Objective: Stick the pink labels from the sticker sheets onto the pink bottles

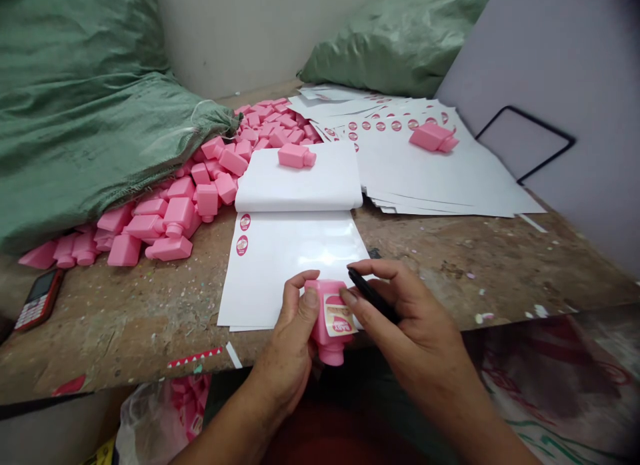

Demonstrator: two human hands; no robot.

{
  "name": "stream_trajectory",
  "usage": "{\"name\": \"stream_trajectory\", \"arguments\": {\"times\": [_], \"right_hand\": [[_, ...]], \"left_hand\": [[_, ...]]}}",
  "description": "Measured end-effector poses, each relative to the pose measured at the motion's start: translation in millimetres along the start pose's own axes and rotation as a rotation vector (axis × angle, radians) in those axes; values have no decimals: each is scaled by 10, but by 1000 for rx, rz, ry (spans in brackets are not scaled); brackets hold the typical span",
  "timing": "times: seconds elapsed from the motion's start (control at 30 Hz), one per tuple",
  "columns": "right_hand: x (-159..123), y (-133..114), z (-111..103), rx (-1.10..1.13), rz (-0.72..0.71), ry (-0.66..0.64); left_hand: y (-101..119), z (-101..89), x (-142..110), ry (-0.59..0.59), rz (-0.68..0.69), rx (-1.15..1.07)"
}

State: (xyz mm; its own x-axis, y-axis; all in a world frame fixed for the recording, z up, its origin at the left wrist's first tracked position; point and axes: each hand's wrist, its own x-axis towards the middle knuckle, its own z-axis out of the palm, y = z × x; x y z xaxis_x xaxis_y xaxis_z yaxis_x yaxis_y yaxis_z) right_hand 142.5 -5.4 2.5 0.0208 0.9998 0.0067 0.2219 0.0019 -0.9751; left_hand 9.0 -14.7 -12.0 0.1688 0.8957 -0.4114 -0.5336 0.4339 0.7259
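My left hand point(293, 331) is closed around a small pink plastic bottle point(331, 355), its neck tilted down toward me. A label point(339, 316) printed with "BABY" sits on the bottle's face. In my right hand point(415, 318) is a black pen-like tool point(374, 297), and that hand's thumb touches the label's upper edge. Beneath the hands lies a white sticker sheet point(280, 271) with two round pink stickers point(243, 245) left of its middle. The sheet's far part is folded over, and another pink bottle point(297, 156) lies on the fold.
A heap of pink bottles point(175, 215) spreads from a green sack point(100, 131) on the left. Stacked sticker sheets point(440, 178) lie at the right with one bottle point(433, 137) on top. A red phone point(39, 299) rests near the left edge. Below the table's front edge are plastic bags point(153, 421).
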Motion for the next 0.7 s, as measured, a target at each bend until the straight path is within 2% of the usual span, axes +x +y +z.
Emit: {"name": "stream_trajectory", "arguments": {"times": [0.33,0.7], "right_hand": [[13,22,16,-12,14,-8],[29,36,30,-37,-7,-2]], "left_hand": [[-2,22,-1,41,10,6],[3,13,-8,25,17,27]]}}
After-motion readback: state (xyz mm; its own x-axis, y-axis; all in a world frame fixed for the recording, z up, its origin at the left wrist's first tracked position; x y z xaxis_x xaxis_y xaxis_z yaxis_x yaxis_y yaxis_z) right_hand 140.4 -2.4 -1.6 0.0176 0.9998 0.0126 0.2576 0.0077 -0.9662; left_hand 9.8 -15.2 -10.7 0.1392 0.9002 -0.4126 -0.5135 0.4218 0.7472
